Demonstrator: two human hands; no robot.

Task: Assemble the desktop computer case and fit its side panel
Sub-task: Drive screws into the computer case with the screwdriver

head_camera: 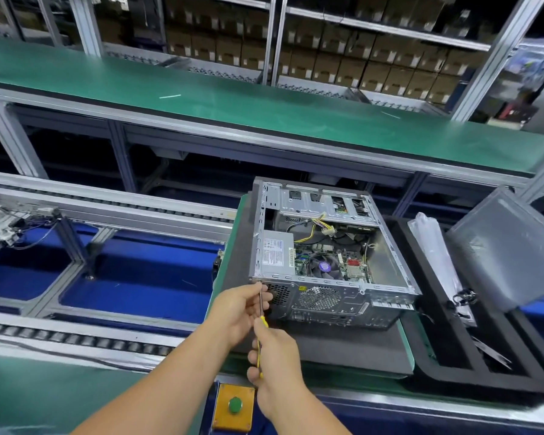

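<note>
Two hands share the screwdriver, its shaft pointing up-forward at the computer case corner. Right hand wraps the yellow handle; left hand seemingly pinches the shaft.

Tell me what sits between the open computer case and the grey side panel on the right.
In the head view, a clear plastic bag lies in a black foam tray between the computer case and the side panel.

The screwdriver tip at the case corner was too small to make out, and the right hand hid most of its handle. The grey panel ran off the right edge. Labels on the boxes were blurred.
</note>
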